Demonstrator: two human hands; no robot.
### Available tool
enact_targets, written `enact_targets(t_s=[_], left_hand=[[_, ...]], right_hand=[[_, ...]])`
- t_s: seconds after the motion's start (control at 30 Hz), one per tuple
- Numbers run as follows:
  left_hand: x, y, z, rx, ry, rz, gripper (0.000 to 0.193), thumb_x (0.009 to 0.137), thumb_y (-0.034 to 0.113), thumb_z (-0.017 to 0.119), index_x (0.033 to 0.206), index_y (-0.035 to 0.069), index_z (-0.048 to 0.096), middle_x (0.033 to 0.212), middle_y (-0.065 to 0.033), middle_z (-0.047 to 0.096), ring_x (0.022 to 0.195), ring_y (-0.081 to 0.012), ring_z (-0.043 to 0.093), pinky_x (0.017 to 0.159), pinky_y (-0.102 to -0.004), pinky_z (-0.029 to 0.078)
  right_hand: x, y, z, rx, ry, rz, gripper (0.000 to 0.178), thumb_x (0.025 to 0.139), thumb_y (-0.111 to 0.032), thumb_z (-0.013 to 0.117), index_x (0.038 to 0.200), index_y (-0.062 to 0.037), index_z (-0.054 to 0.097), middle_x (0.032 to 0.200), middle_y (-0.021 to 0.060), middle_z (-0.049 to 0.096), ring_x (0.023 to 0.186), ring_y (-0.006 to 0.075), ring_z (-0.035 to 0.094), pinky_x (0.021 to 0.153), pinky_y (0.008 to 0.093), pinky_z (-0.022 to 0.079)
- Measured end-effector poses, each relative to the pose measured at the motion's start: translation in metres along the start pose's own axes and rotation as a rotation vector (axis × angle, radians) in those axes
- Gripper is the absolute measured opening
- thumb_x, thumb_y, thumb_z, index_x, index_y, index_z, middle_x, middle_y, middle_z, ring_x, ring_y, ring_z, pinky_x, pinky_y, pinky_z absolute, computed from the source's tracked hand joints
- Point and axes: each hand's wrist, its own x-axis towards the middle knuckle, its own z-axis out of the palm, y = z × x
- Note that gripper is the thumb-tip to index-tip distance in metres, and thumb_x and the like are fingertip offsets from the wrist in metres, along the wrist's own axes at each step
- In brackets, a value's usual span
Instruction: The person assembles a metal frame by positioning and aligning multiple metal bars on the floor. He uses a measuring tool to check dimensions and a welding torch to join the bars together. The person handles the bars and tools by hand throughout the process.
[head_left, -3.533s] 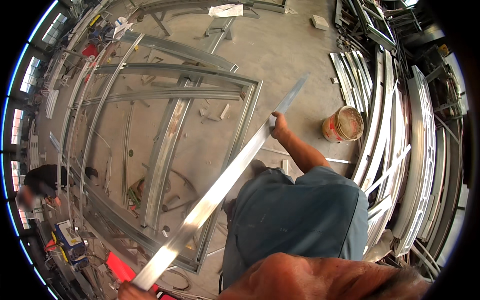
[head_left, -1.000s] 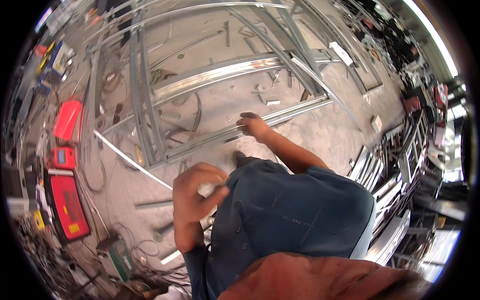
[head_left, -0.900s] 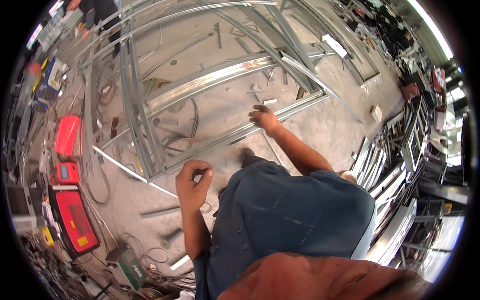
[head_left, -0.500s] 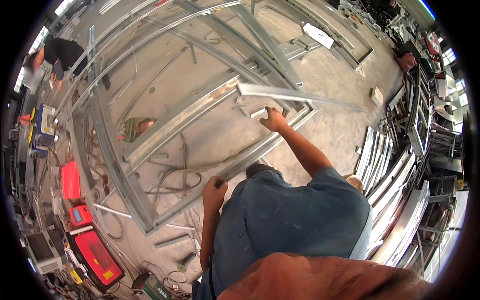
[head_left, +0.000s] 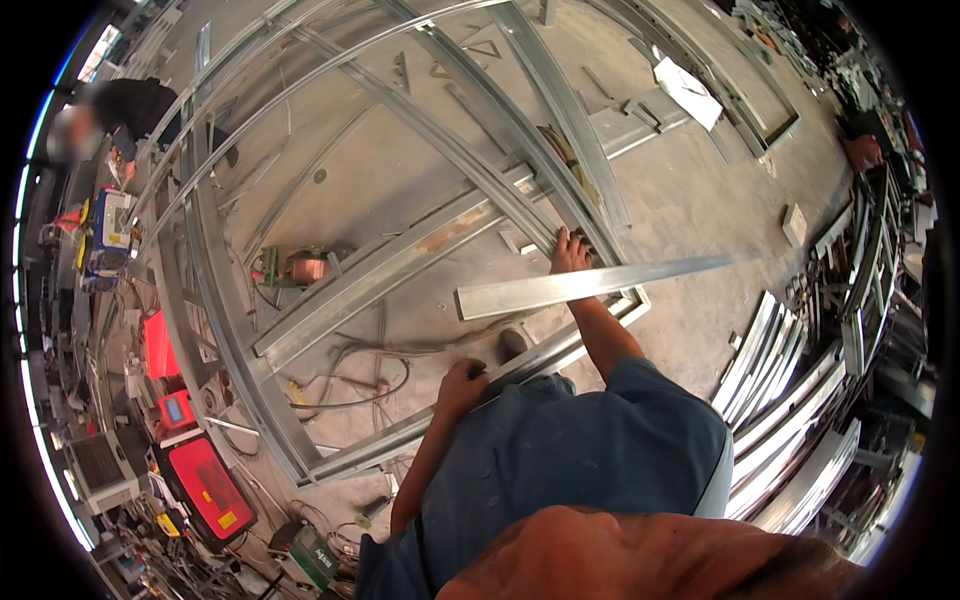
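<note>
My right hand [head_left: 572,252] reaches forward with its fingers curled over a metal channel [head_left: 540,232] of a large galvanized frame [head_left: 270,400]. A loose-looking, bright metal bar [head_left: 560,286] crosses over my right wrist; what supports it cannot be made out. Close to the frame's near rail [head_left: 400,435], my left hand [head_left: 463,386] is closed, and anything inside it is hidden. Just left of my right hand, a small pale metal piece [head_left: 517,243] lies within the frame.
Another person [head_left: 130,110] bends down at the far left. Cables [head_left: 385,350] and a copper-coloured coil tool [head_left: 305,266] lie inside the frame. Red cases [head_left: 205,485] stand at left, with a green machine [head_left: 310,555] nearby. Metal strips [head_left: 765,350] are stacked at right.
My right hand has moved from beside the small pale piece onto the channel. My left hand has shifted right along the near rail. The bright bar now appears lower, across my wrist.
</note>
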Motion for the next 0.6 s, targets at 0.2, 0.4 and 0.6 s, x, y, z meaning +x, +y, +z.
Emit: enact_targets(t_s=[0.2,0.4,0.6], left_hand=[[0.051,0.008,0.014,-0.062,-0.072,0.026,0.033,0.082,0.024,0.069,0.109,0.003,0.067,0.099,-0.0158,0.071,0.091,-0.0268,0.069,0.083,-0.037,0.053],[0.08,0.004,0.024,-0.079,-0.055,0.073,0.034,0.081,0.018,0.07,0.11,0.0,0.066,0.086,-0.0134,0.071,0.081,-0.0241,0.07,0.076,-0.0362,0.054],[0.103,-0.064,0.036,-0.04,0.122,-0.05,0.062,0.078,0.031,0.072,0.13,0.002,0.054,0.113,-0.0239,0.068,0.105,-0.036,0.067,0.09,-0.0427,0.052]], right_hand=[[0.006,-0.006,-0.024,-0.027,-0.081,-0.08,0.073,0.08,-0.011,0.061,0.148,-0.0044,0.036,0.096,0.0169,0.057,0.086,0.0361,0.065,0.072,0.0485,0.055],[-0.028,-0.032,0.041,0.026,-0.163,-0.081,0.076,0.083,-0.025,0.064,0.151,-0.0098,0.032,0.096,0.0181,0.057,0.081,0.0361,0.066,0.067,0.0508,0.054],[-0.09,-0.092,0.057,0.451,-0.439,-0.41,0.118,0.073,-0.04,0.078,0.154,0.0084,0.008,0.116,0.0306,0.056,0.106,0.0419,0.06,0.092,0.0542,0.044]])
